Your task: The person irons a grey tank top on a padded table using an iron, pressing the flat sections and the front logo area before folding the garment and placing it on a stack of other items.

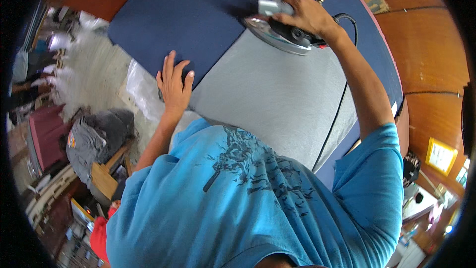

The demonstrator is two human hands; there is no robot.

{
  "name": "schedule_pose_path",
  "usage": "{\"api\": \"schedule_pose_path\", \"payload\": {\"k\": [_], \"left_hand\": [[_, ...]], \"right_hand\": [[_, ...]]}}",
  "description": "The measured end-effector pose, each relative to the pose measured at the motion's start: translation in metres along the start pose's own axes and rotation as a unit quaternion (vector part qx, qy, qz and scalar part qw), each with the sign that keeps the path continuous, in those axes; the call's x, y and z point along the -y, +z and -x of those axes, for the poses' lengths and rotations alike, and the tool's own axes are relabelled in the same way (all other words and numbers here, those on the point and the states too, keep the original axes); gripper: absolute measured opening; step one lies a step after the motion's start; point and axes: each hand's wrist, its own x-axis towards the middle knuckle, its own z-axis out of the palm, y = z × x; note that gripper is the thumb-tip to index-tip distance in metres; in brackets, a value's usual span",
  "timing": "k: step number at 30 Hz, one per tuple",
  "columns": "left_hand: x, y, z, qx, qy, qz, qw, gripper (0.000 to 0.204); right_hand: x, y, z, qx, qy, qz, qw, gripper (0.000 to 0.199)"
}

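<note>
My right hand (310, 17) is closed round the handle of a steam iron (282, 37) at the far right. The iron's soleplate lies over the edge where a dark navy cloth (183, 15) meets a grey cloth (277, 84); I cannot tell whether it presses flat or is slightly raised. My left hand (174, 87) rests with fingers spread on the navy cloth's near left corner, holding nothing. Grey cloth stretches from the iron back to my body.
A black cord (339, 109) runs from the iron down across the grey cloth. Clear plastic sheeting (144, 87) hangs at the table's left edge. Brown wooden panelling (421, 59) stands along the right. A dark grey garment (99, 139) lies heaped at lower left.
</note>
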Motion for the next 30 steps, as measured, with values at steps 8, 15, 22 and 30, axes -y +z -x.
{"api": "schedule_pose_path", "payload": {"k": [8,15,22,30], "left_hand": [[0.007,0.043,0.086,-0.149,-0.228,0.431,0.86,0.043],[0.019,0.038,0.086,-0.082,-0.2,0.496,0.841,0.022],[0.023,0.04,0.088,-0.033,-0.232,0.569,0.788,0.025],[0.034,0.035,0.09,0.008,-0.282,0.608,0.742,0.018]], "right_hand": [[0.075,0.015,0.013,0.06,-0.089,0.021,0.994,0.064],[0.093,0.022,0.028,0.11,-0.216,0.046,0.969,0.055],[0.126,0.034,0.029,0.082,-0.273,-0.002,0.958,0.049],[0.15,0.029,0.016,0.115,-0.303,-0.039,0.945,0.035]]}}
